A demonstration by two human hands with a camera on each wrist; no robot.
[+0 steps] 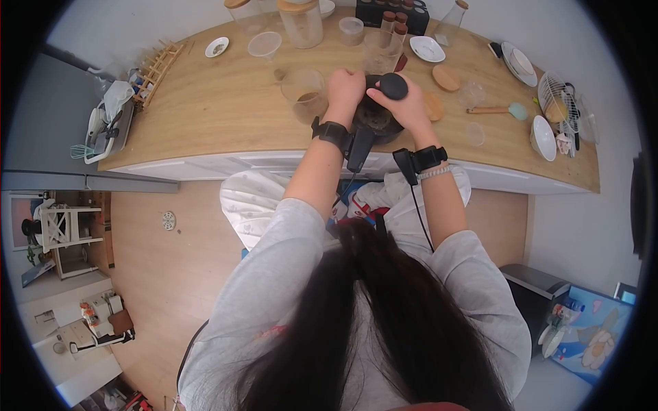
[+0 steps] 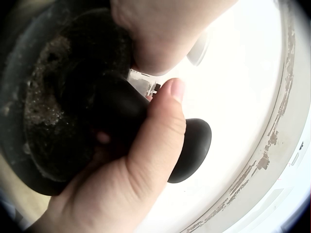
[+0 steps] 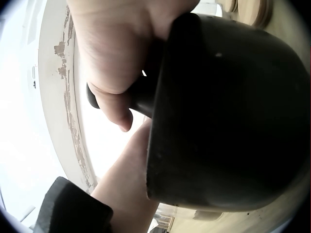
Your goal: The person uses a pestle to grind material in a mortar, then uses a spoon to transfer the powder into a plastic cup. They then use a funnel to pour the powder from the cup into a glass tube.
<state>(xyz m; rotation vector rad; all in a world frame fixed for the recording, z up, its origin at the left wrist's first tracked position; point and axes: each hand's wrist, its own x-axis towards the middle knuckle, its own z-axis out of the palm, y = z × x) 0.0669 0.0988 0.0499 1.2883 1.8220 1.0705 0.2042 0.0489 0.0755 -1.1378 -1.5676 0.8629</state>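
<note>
A black mortar [image 1: 376,122] stands near the counter's front edge, with crumbly greyish-brown matter in its bowl in the left wrist view. My right hand [image 1: 407,104] grips the black pestle [image 1: 393,86], the thumb wrapped round the shaft below its rounded knob. The pestle's lower end reaches into the mortar. At the mortar's left far side, my left hand [image 1: 345,89] has its fingers curled and holds the rim; its fingertips are hidden. Just left of that hand is a clear glass container [image 1: 303,96] with brown powder in the bottom.
Behind the hands stands another clear container [image 1: 382,53], near several brown-capped tubes [image 1: 393,26]. To the right lie wooden lids [image 1: 446,77], a spatula [image 1: 496,109] and a white bowl [image 1: 543,138]. A wooden rack [image 1: 159,72] and a lidded jar [image 1: 300,26] are further back left.
</note>
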